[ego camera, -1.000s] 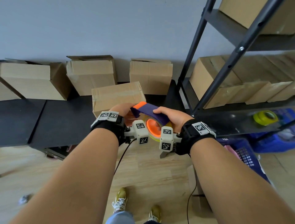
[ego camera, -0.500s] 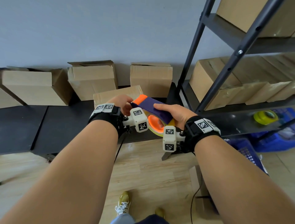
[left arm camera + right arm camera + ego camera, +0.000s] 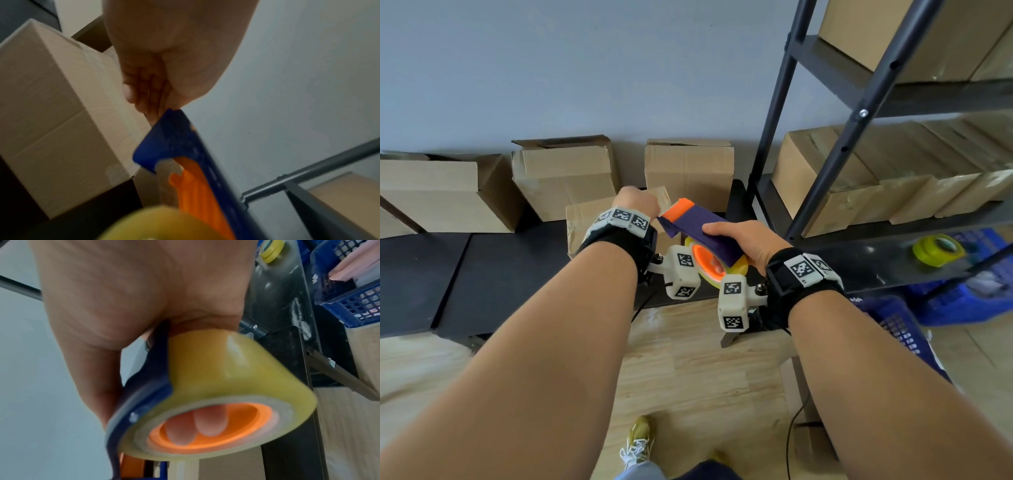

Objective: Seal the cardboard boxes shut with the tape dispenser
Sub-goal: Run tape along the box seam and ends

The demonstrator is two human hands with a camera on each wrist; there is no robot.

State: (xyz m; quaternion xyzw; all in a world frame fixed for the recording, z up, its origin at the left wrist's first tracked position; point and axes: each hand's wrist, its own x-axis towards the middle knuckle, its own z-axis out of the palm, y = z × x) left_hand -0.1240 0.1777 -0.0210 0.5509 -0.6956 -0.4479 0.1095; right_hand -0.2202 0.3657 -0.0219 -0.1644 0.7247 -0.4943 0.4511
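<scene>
My right hand (image 3: 743, 240) grips the purple and orange tape dispenser (image 3: 702, 228), its fingers (image 3: 205, 423) hooked into the orange core of the yellow tape roll (image 3: 226, 369). My left hand (image 3: 637, 202) is curled at the dispenser's orange front tip, and its fingertips (image 3: 152, 105) pinch there at the tape end. The clear tape itself is hard to make out. Both hands hover over a closed cardboard box (image 3: 589, 219) on the low black table (image 3: 482, 267). The same box (image 3: 51, 113) shows a taped top seam in the left wrist view.
Three more cardboard boxes (image 3: 565, 178) (image 3: 688, 171) (image 3: 441, 195) stand against the wall behind. At right, a black metal rack (image 3: 825, 178) holds more boxes and a spare yellow tape roll (image 3: 936, 250). Blue baskets (image 3: 893, 322) sit on the wooden floor.
Both hands have lifted the dispenser up and forward over the box. The left hand has drawn up and left, away from the roll toward the orange tip.
</scene>
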